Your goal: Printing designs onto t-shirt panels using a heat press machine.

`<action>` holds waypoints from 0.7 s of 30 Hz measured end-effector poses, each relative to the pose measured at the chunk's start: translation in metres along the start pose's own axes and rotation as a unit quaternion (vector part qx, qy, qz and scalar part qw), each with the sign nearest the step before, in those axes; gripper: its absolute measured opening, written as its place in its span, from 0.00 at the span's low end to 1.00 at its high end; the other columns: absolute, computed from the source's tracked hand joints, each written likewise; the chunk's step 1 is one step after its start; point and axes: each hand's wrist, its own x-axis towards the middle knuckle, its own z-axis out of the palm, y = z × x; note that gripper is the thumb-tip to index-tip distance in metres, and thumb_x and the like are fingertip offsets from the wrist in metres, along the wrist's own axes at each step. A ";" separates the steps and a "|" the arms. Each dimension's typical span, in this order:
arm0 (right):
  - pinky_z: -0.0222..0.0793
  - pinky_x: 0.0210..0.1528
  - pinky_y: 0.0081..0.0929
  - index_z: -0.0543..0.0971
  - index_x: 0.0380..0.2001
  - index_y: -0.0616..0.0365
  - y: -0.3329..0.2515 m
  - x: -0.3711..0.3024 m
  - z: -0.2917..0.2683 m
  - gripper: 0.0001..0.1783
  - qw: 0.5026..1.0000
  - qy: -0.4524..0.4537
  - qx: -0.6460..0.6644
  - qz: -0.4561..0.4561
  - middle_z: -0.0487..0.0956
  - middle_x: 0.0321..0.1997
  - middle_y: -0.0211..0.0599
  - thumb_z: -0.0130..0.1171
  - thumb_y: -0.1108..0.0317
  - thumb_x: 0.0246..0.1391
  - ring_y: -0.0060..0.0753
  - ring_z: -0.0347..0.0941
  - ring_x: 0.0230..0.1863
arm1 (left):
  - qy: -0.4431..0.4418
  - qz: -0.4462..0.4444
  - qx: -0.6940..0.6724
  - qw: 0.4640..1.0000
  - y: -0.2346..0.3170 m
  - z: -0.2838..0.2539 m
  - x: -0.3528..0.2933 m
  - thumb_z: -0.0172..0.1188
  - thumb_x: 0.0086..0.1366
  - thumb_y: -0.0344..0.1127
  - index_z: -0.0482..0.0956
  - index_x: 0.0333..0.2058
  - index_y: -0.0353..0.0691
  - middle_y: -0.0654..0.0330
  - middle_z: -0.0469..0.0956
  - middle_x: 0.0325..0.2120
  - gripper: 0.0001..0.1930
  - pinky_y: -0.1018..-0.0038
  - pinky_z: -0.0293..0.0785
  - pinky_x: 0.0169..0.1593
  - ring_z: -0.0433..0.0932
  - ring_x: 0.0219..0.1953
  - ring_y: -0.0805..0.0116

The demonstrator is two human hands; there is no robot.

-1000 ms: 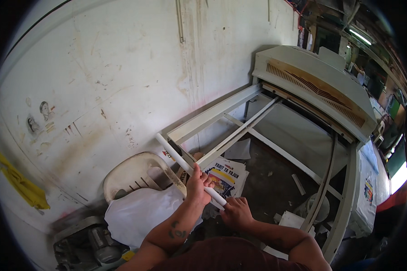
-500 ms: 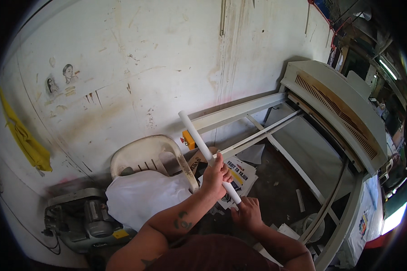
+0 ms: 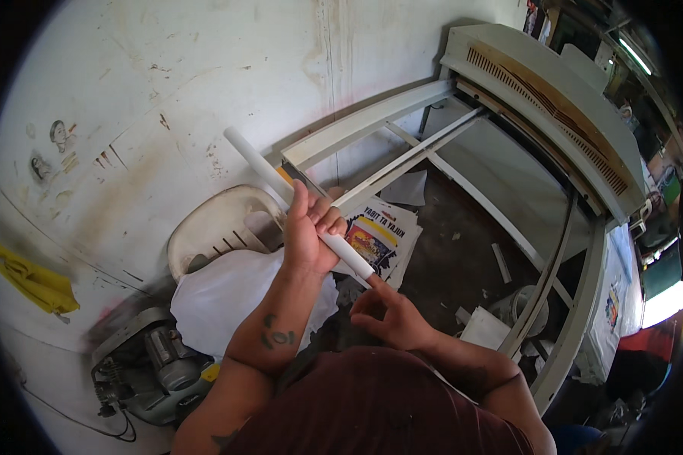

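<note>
A slim white roll [image 3: 347, 255], like a tube or tightly rolled sheet, slants in front of me from upper left to lower right. My left hand [image 3: 309, 231] is closed round its middle, thumb pointing up. At the roll's lower end my right hand [image 3: 398, 318] touches the tip with its index finger; whether the fingertip sits inside the end I cannot tell. The right thumb stands apart and that hand grips nothing. Beneath the roll, printed sheets [image 3: 387, 227] lie in a loose pile.
A large pale metal frame machine [image 3: 539, 106] with a vented housing fills the right. To the left stands a dirty white plastic chair [image 3: 193, 227] with white cloth [image 3: 228, 299] over it, beside an air compressor [image 3: 163, 364]. Yellow cloth [image 3: 30, 277] hangs on the wall. A bucket [image 3: 520, 311] sits under the frame.
The roll and my left hand have shifted left and up the picture. My right hand has gone from grasping the lower end to touching it with a finger. The view has tilted downward.
</note>
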 end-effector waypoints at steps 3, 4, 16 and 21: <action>0.66 0.41 0.35 0.69 0.52 0.59 0.009 0.005 -0.013 0.27 0.879 0.108 -0.441 -0.143 0.75 0.33 0.39 0.59 0.69 0.46 0.42 0.72 0.35 | 0.056 0.028 0.026 0.998 -0.001 -0.001 -0.002 0.47 0.66 0.55 0.61 0.21 0.51 0.75 0.53 0.12 0.19 0.84 0.52 0.19 0.51 0.13 0.84; 0.67 0.42 0.34 0.69 0.51 0.60 0.007 0.006 -0.015 0.28 0.858 0.103 -0.483 -0.144 0.76 0.33 0.38 0.61 0.70 0.44 0.41 0.73 0.35 | 0.070 0.030 0.029 0.997 -0.002 -0.002 -0.002 0.47 0.66 0.55 0.61 0.21 0.51 0.75 0.53 0.12 0.19 0.84 0.52 0.19 0.51 0.12 0.84; 0.67 0.47 0.25 0.72 0.51 0.61 0.020 0.003 -0.004 0.19 0.953 0.091 0.290 -0.021 0.75 0.46 0.38 0.56 0.69 0.56 0.28 0.73 0.40 | 0.017 -0.002 -0.033 0.999 -0.027 -0.004 -0.008 0.47 0.66 0.56 0.61 0.21 0.51 0.75 0.53 0.12 0.20 0.85 0.54 0.21 0.51 0.13 0.84; 0.66 0.39 0.27 0.78 0.36 0.59 0.023 -0.002 -0.006 0.08 0.928 0.248 -0.234 -0.149 0.76 0.36 0.36 0.57 0.70 0.52 0.37 0.73 0.35 | 0.077 -0.079 -0.059 0.992 -0.050 -0.014 -0.019 0.49 0.64 0.58 0.58 0.21 0.52 0.74 0.53 0.13 0.21 0.82 0.56 0.23 0.52 0.15 0.82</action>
